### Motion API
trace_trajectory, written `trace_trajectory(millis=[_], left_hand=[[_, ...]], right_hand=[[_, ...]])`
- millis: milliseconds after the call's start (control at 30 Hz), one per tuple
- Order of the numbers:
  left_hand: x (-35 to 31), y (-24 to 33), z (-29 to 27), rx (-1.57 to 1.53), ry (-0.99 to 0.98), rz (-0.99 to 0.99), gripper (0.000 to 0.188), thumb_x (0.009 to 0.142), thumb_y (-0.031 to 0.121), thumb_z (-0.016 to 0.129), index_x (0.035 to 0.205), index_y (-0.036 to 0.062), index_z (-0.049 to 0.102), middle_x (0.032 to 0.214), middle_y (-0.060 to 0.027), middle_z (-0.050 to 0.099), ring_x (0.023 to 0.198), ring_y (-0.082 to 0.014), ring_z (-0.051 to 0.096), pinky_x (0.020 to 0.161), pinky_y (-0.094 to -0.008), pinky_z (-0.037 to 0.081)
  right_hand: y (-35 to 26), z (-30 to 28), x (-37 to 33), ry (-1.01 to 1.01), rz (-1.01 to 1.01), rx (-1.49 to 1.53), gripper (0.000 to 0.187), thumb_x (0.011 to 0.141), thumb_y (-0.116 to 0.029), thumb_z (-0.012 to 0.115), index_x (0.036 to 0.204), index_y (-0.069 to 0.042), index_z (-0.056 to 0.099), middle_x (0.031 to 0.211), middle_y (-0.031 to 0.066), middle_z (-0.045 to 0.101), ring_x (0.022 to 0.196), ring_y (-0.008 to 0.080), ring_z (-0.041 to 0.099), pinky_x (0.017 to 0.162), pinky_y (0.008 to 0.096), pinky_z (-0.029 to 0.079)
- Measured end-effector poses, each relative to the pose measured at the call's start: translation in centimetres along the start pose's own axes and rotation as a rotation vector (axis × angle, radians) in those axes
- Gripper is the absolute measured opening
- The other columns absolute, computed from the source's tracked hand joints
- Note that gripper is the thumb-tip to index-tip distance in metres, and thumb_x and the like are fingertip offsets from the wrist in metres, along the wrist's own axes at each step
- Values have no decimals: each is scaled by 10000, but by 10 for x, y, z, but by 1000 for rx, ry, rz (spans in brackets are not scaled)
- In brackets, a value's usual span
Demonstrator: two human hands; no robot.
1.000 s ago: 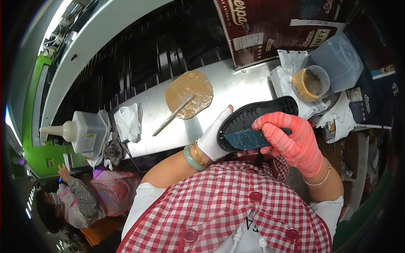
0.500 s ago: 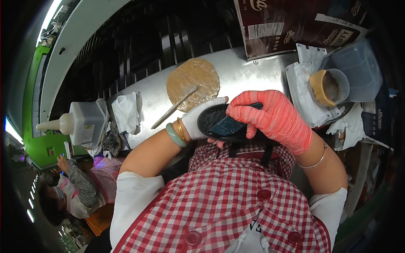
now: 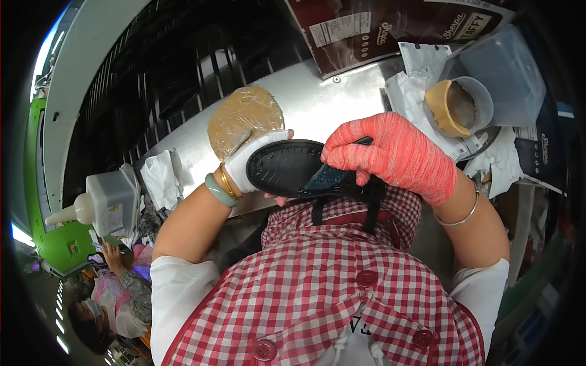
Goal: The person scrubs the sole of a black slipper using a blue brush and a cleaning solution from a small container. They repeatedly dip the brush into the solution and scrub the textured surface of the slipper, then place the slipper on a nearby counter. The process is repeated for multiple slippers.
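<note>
A black shoe sole (image 3: 287, 168) with dark straps is held sole-side up just above my chest, over the near edge of a metal worktable (image 3: 317, 104). My left hand (image 3: 253, 160), in a white glove, cups its toe end from below. My right hand (image 3: 390, 155), in a red knit glove, closes over its heel end and covers it. A round tan glue pad (image 3: 244, 119) lies on the table just beyond my left hand. A brush that lay on the pad is hidden now.
A clear tub with a tan cup of glue (image 3: 455, 107) sits on crumpled white paper at the right. A dark printed bag (image 3: 378, 27) stands behind. A white squeeze bottle and box (image 3: 107, 201) sit at the left beside a white rag (image 3: 160, 177). Another person (image 3: 113, 293) is lower left.
The sole has come down toward my chest and turned flatter. My right hand has slid over its heel end. My head has tilted, so the table sits higher in view.
</note>
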State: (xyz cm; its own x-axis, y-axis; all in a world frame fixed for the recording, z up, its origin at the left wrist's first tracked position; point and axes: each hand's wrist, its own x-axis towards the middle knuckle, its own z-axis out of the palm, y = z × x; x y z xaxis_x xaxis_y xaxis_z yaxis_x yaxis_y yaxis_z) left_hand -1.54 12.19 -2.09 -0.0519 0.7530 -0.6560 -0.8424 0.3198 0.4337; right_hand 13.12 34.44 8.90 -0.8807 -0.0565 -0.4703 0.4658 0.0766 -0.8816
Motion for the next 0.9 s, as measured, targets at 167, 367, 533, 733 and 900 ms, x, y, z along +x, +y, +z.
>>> trace_trajectory(millis=[167, 367, 533, 733, 900], left_hand=[[-1, 9, 14, 56, -98, -192, 564, 912, 450, 416, 934, -86, 590, 641, -241, 615, 428, -332, 587, 301, -320, 448], [-2, 10, 16, 107, -99, -187, 682, 907, 521, 360, 1041, -121, 546, 661, -311, 590, 466, -399, 595, 305, -354, 470], [2, 2, 20, -37, -238, -278, 716, 907, 550, 319, 1099, -109, 522, 684, -315, 593, 485, -405, 595, 328, -340, 467], [-15, -5, 64, -54, -228, -178, 701, 895, 559, 348, 952, -94, 595, 573, -241, 585, 400, -299, 566, 307, -300, 437], [-28, -11, 51, 75, -313, -34, 596, 923, 478, 343, 964, -66, 583, 654, -181, 630, 437, -248, 595, 330, -262, 455]], right_hand=[[8, -15, -10, 22, 22, 0, 241, 797, -221, 628, 919, -18, 670, 699, 59, 620, 523, 108, 549, 533, 239, 459], [29, -27, -38, 121, 32, 49, 206, 802, -173, 623, 901, 1, 673, 734, 41, 637, 537, 86, 544, 541, 219, 455], [22, -4, -58, 198, -306, 225, 166, 779, -51, 671, 935, 8, 668, 834, 61, 658, 670, 93, 587, 640, 217, 482], [18, 30, -48, 171, -889, -462, 310, 674, -76, 743, 969, -38, 654, 970, 113, 660, 865, 252, 638, 742, 321, 515], [29, 25, -78, 176, -898, -615, 288, 680, -152, 740, 942, -67, 657, 974, 97, 660, 764, 237, 627, 675, 317, 509]])
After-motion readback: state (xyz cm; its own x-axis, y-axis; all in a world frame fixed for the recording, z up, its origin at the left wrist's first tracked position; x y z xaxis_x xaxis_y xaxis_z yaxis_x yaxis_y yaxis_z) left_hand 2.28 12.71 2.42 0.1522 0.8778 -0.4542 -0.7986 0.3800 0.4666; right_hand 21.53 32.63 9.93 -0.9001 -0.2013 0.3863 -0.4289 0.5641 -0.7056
